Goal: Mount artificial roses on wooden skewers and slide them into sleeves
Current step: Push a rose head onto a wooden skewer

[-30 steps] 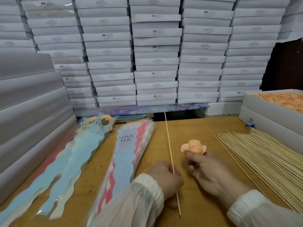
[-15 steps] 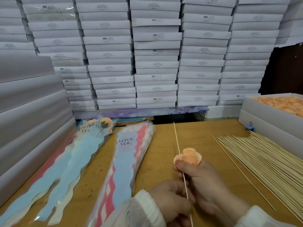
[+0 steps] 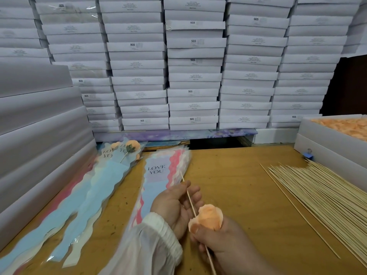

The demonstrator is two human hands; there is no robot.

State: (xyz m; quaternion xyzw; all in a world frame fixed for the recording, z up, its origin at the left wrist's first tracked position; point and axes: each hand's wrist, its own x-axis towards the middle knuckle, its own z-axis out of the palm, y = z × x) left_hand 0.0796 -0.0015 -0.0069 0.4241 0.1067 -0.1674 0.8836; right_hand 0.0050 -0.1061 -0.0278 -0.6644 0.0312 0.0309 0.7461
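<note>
Over the wooden surface (image 3: 228, 175), both hands work on one skewer (image 3: 189, 199). The left hand (image 3: 174, 203) is curled loosely around the upper part of the stick, fingertips pinching it just below its far tip, which pokes out over the stack of "LOVE YOU" sleeves (image 3: 158, 175). The right hand (image 3: 222, 239) is closed around the base of a peach rose (image 3: 210, 216) and also grips the lower part of the stick, which runs on down past the wrist and out of view. The rose sits against the skewer, but whether the stick actually passes through its base is hidden by petals and fingers. The rose looks feather-light and soft, probably foam or fabric, so it would crush or lose petals if squeezed at the head; holding it low at the base, as here, seems the safer place. The skewer is thin, stiff and likely to snap or bow if pushed from far away, so a pinch close to the flower should give better control. The sleeves look thin, slick and floppy. Spare skewers (image 3: 321, 195) lie fanned out to the right, and finished roses in sleeves (image 3: 127, 149) rest at the far left.
</note>
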